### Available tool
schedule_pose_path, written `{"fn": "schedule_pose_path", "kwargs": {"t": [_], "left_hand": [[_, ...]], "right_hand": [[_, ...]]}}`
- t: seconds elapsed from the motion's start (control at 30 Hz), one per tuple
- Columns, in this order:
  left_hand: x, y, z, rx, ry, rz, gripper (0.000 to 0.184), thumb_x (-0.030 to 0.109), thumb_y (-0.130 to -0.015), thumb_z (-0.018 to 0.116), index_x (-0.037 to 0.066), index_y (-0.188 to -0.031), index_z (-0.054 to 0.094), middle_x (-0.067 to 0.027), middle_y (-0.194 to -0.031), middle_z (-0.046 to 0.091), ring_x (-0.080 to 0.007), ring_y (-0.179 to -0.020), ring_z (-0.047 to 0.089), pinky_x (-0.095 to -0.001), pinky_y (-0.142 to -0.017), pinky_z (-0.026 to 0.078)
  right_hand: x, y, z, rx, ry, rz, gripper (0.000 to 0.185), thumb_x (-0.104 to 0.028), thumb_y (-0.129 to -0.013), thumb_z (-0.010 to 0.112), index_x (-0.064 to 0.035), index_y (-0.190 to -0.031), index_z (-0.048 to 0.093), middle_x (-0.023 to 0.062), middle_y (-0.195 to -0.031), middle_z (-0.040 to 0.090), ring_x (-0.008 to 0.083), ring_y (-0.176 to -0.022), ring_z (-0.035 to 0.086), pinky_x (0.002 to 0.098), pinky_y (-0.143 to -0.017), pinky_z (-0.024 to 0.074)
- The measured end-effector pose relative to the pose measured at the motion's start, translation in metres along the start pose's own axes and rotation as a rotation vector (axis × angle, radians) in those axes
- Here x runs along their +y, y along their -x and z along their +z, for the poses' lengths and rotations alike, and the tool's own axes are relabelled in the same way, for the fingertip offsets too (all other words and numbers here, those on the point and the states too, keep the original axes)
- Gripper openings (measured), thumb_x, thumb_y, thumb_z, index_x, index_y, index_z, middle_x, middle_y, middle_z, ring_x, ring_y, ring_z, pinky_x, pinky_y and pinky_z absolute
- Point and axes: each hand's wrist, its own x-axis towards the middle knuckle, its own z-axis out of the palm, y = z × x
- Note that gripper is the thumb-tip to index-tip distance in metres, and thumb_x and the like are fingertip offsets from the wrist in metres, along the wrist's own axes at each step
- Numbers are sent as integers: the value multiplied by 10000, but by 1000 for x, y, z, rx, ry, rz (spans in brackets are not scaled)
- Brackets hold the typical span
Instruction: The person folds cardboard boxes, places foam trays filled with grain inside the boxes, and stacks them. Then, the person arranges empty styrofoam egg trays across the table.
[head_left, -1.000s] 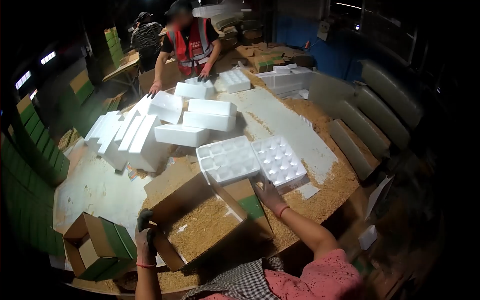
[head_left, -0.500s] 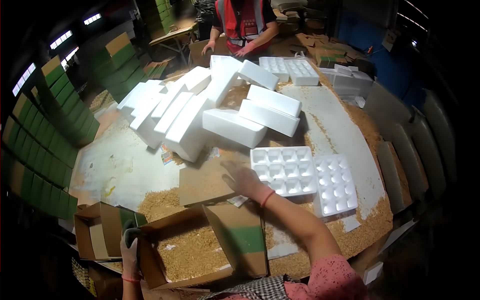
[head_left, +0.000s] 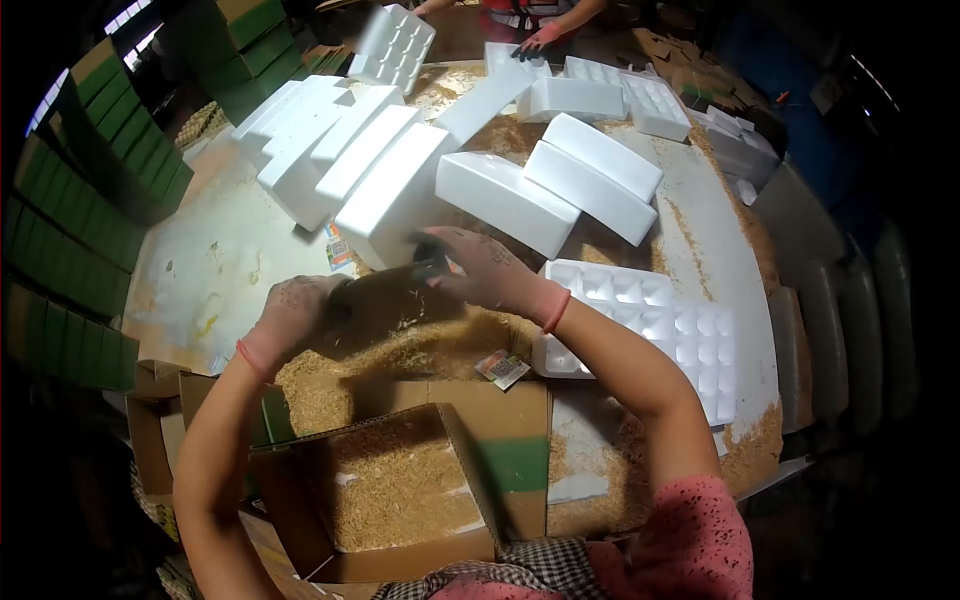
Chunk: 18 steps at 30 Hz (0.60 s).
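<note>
My left hand (head_left: pixel 300 312) and my right hand (head_left: pixel 482 268) both wear thin gloves with dark fingertips. Between them is a piece of brown cardboard (head_left: pixel 385 312), gripped at its two ends and raised above the table, with bits of wood shavings on it. Motion blurs it somewhat. Below, close to my body, an open cardboard box (head_left: pixel 415 560) contains wood shavings, and its green-striped flap (head_left: pixel 505 450) is folded outward. A small printed card (head_left: pixel 502 369) lies beyond the box, below my right hand.
White foam blocks (head_left: pixel 400 200) crowd the table's far side. Foam trays with square hollows (head_left: pixel 610 285) lie at right. Another open box (head_left: pixel 150 430) stands at left. Stacked green-and-brown boxes (head_left: pixel 110 130) rise behind it. Across the table, a co-worker's hands (head_left: pixel 542 38) handle foam pieces.
My left hand has left the box's edge and joined my right on the cardboard, now lifted. The view has tilted down. Across the table, the co-worker has raised a foam tray.
</note>
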Motion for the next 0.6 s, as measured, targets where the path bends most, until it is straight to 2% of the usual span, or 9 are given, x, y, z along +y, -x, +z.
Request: {"fn": "schedule_pose_path", "kwargs": {"t": [0.03, 0.07, 0.13, 0.23, 0.3, 0.33, 0.4, 0.43, 0.6], "left_hand": [[-7, 0, 4, -155, -33, -74, 452, 192, -783, 698, 92, -1208, 584, -128, -1100, 621, -303, -974, 607, -362, -793, 492], [3, 13, -9, -1, -122, -88, 257, 136, -831, 600, 134, -1081, 660, -103, -982, 651, -288, -817, 639, -389, -731, 507], [6, 48, -17, 402, 16, -47, 306, 98, -817, 595, 128, -1117, 648, -107, -1031, 637, -289, -848, 626, -391, -755, 503], [54, 107, -59, 579, -232, -21, 356, 27, -769, 605, 122, -1106, 668, -140, -1145, 578, -314, -1006, 563, -404, -803, 484], [84, 163, -58, 643, -454, 85, 398, 66, -712, 665, 236, -1071, 692, -106, -1128, 551, -238, -978, 568, -374, -773, 476], [94, 195, -37, 672, -427, 145, 437, 88, -699, 674, 303, -1079, 682, -72, -1067, 546, -219, -915, 564, -374, -751, 473], [125, 232, -25, 277, -278, 315, 485, 139, -711, 686, 322, -1157, 630, -76, -1061, 532, -237, -869, 569, -343, -679, 511], [132, 248, -11, 15, -106, 353, 524, 147, -721, 691, 313, -1209, 594, -103, -1100, 535, -266, -873, 582, -353, -654, 532], [129, 256, 54, -238, 337, 272, 547, 160, -816, 588, 204, -1349, 473, -149, -1125, 516, -295, -986, 565, -375, -824, 516]], "right_hand": [[0, 23, 2, 9, 210, 63, 663, -468, -781, 675, -19, -1241, 512, 180, -1177, 578, 356, -1087, 558, 432, -947, 437], [3, 47, 9, -37, 373, 27, 705, -492, -774, 674, 6, -1242, 501, 191, -1195, 568, 361, -1051, 582, 417, -903, 466], [16, 94, 33, -180, 644, -160, 773, -530, -754, 683, 45, -1234, 490, 207, -1238, 541, 370, -1006, 611, 402, -825, 504], [29, 135, 59, -413, 638, -230, 613, -481, -807, 649, -25, -1204, 548, 209, -1106, 614, 351, -916, 646, 387, -759, 523], [13, 129, 47, -441, 540, 311, 409, -378, -859, 608, -100, -1159, 605, 182, -898, 670, 319, -796, 672, 388, -686, 531], [-11, 125, 30, -48, 273, 241, 302, -289, -902, 552, -146, -1156, 631, 152, -733, 659, 297, -716, 673, 411, -657, 525], [-49, 112, 10, 286, 126, 348, 320, -101, -877, 562, -84, -1191, 619, 180, -897, 682, 290, -765, 676, 363, -683, 525], [-54, 106, 9, 495, 94, 93, 310, -47, -855, 565, -31, -1159, 622, 186, -929, 683, 292, -770, 675, 315, -697, 522], [-204, 91, 26, 510, 483, -532, 288, -149, -790, 657, -73, -1068, 655, 156, -1169, 569, 337, -1015, 571, 446, -903, 466]]}}
